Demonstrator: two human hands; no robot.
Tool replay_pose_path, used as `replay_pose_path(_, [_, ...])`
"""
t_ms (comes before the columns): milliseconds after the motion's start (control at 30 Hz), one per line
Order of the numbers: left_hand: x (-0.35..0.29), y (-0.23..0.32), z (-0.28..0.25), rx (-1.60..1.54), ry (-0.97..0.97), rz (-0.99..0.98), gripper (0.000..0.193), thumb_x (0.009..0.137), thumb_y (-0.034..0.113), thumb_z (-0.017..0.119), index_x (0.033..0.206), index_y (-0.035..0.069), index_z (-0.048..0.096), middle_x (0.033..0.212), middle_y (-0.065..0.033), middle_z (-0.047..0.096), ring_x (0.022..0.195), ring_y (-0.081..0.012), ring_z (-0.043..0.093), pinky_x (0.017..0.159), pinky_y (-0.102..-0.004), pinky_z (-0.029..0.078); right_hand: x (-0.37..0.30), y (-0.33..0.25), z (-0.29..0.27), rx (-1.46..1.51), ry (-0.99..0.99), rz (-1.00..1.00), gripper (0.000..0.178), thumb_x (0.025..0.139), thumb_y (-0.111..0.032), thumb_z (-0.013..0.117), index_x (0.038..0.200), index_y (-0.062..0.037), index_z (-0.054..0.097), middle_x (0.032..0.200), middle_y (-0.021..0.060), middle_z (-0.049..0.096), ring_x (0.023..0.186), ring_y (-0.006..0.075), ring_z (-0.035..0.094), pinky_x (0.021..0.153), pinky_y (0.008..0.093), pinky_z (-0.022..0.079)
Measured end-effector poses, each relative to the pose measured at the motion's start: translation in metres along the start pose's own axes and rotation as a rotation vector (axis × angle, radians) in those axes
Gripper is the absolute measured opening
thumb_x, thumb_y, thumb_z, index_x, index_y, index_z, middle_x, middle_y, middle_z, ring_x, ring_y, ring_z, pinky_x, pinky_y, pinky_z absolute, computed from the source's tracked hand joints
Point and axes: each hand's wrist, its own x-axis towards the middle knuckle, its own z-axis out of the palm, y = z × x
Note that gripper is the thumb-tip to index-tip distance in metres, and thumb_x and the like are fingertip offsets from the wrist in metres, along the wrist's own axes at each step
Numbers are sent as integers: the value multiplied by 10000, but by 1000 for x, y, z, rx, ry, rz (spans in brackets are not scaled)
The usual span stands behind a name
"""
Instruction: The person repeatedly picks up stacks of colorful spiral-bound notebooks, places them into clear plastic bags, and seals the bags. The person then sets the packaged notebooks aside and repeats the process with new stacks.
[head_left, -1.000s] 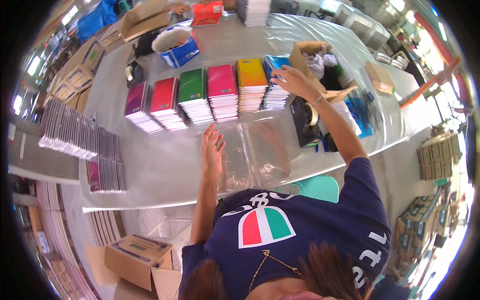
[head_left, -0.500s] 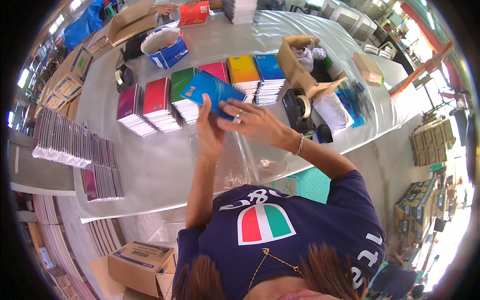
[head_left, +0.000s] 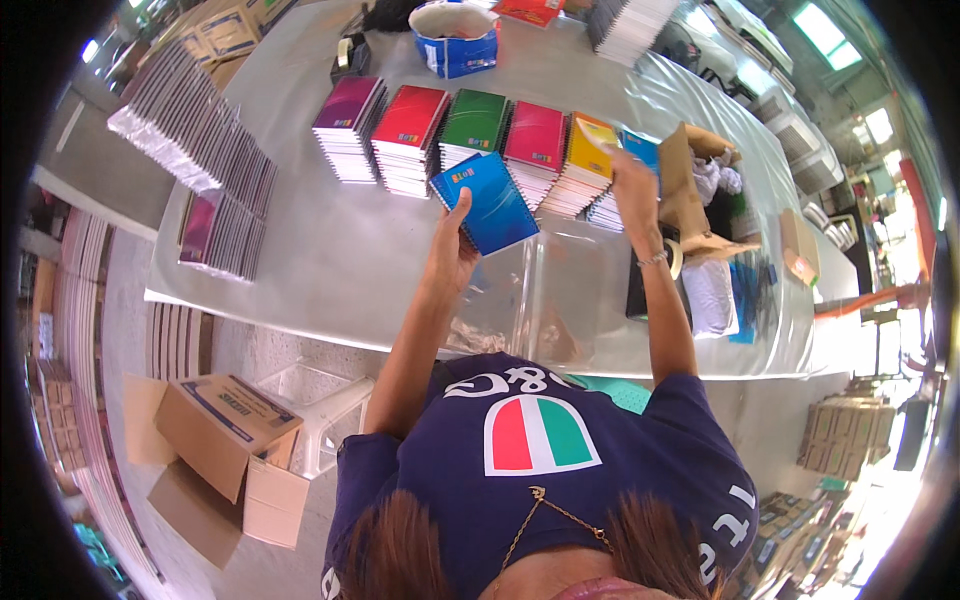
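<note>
My left hand (head_left: 455, 252) grips a blue spiral notebook (head_left: 487, 208), thumb on its cover. The notebook is tilted above the table, partly overlapping the green notebook stack (head_left: 475, 118). My right hand (head_left: 633, 190) is over the right end of the row, at the yellow notebook stack (head_left: 580, 165) and in front of the blue notebook stack (head_left: 640, 148). Its fingers are smeared near the yellow top cover, so their grip is unclear. The row also holds a purple stack (head_left: 350, 105), a red stack (head_left: 410, 115) and a pink stack (head_left: 537, 135).
Tall piles of wrapped notebooks (head_left: 195, 130) stand at the table's left edge. An open carton (head_left: 685, 200) with crumpled plastic sits right of the row, beside a white packet (head_left: 710, 300). A blue-and-white container (head_left: 455, 50) and a tape dispenser (head_left: 350, 60) are behind. An open box (head_left: 225, 420) lies lower left.
My right hand has left the blue notebook and moved right to the yellow stack. My left hand still holds the notebook, now more face-up. The whole view has shifted.
</note>
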Motion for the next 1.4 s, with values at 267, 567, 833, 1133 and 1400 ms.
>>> replay_pose_path(267, [-25, 26, 13, -147, -278, -279, 770, 952, 618, 406, 1362, -33, 392, 1311, -160, 551, 1118, -251, 618, 920, -377, 543, 2, -107, -25, 1050, -52, -160, 346, 853, 153, 478, 1050, -31, 695, 1098, 102, 698, 1085, 266, 644, 1010, 354, 447])
replay_pose_path(567, [-43, 19, -8, 189, -172, -386, 440, 901, 171, 654, 1270, -23, 513, 1133, -134, 660, 918, -212, 696, 792, -321, 576, 23, -41, 71, 64, -74, -147, 322, 943, -184, 564, 1229, -37, 571, 1192, 223, 592, 1162, 394, 517, 988, 493, 402])
replay_pose_path(833, [-38, 12, -15, 226, -92, -126, 448, 906, 163, 641, 1300, 26, 479, 1139, -116, 631, 989, -210, 656, 825, -324, 554, 89, -10, 98, -261, -339, 301, 854, 796, -433, 735, 1436, -33, 334, 1344, 376, 423, 1279, 514, 366, 1026, 574, 332])
replay_pose_path(1133, [-25, 10, -28, 151, 26, -25, 411, 951, 228, 577, 1292, 24, 470, 1139, -104, 624, 996, -202, 647, 837, -338, 543, 109, 3, 95, 40, -294, 418, 997, 659, -289, 850, 1470, -111, 297, 1400, 252, 413, 1306, 452, 380, 1119, 513, 265])
replay_pose_path(1400, [-27, 21, -35, 60, -37, -99, 499, 956, 400, 574, 1311, 70, 455, 1172, -92, 608, 1043, -200, 631, 841, -376, 550, 85, -68, 34, 1054, -345, 417, 652, 785, -23, 741, 1362, -73, 440, 1166, 138, 467, 985, 208, 590, 914, 300, 502])
